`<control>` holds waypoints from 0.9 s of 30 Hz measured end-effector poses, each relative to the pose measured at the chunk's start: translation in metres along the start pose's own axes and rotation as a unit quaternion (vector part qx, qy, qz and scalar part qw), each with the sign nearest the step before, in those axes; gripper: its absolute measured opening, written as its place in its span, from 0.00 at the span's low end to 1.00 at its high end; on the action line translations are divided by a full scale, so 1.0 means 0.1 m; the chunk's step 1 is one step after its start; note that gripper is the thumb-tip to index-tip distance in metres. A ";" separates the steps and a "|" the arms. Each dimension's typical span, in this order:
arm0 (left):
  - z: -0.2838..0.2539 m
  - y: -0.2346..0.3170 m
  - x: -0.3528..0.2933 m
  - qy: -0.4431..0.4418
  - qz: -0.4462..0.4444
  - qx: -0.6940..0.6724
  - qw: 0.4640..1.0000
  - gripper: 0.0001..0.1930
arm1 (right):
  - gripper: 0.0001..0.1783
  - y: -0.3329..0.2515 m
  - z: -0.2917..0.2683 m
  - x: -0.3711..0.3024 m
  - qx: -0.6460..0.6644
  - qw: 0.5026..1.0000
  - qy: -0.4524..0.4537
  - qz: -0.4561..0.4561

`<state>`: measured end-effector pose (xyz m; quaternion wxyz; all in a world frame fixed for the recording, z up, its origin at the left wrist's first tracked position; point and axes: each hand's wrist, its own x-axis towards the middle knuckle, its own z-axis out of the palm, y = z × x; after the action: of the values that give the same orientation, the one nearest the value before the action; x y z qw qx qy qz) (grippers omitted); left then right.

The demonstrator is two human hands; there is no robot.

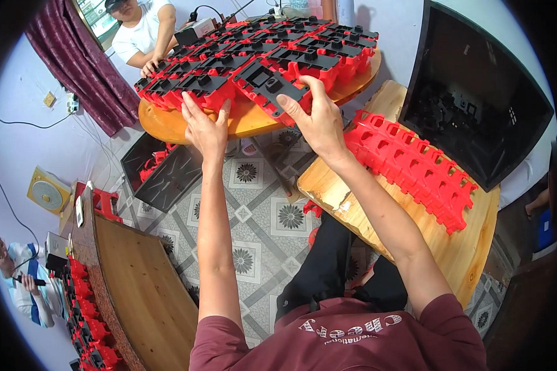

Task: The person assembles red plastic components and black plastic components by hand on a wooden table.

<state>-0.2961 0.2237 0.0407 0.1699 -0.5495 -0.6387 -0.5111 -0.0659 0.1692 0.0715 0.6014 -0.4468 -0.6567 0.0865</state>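
My right hand grips the right side of a red plastic housing with a black plate on top, thumb over the plate and fingers at its far edge. The piece sits skewed at the near edge of a block of similar pieces. My left hand has its fingers stretched out and lies against the near side of a neighbouring red-and-black housing. Rows of red-and-black housings cover most of the round-edged wooden table.
On the wooden bench to my right lies a row of bare red housings, beside a large black bin holding black parts. Another black bin with red parts stands on the floor. A person works across the table; another sits far left.
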 end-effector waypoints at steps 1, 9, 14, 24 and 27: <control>0.00 -0.01 0.01 -0.002 -0.003 -0.003 1.000 0.54 | 0.49 0.02 0.01 0.01 -0.033 0.999 -0.015 -0.022; -0.05 -0.03 0.04 0.006 -0.006 -0.012 1.000 0.55 | 0.47 -0.02 -0.15 0.05 0.096 0.989 -0.066 0.095; -0.10 -0.03 0.15 0.012 -0.006 -0.028 1.000 0.61 | 0.43 0.06 -0.16 0.30 0.061 0.991 -0.013 0.118; -0.11 -0.28 0.38 -0.084 -0.016 -0.071 0.994 0.64 | 0.45 -0.10 -0.02 -0.07 -0.009 0.997 0.047 -0.059; -0.06 -0.44 0.52 -0.119 -0.028 -0.077 0.990 0.64 | 0.39 -0.08 0.09 0.04 -0.020 0.997 0.038 -0.058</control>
<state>-0.3541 0.2518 0.0630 0.0359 -0.5998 -0.6281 -0.4944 -0.0777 0.1710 0.0773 0.6206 -0.4229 -0.6600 0.0212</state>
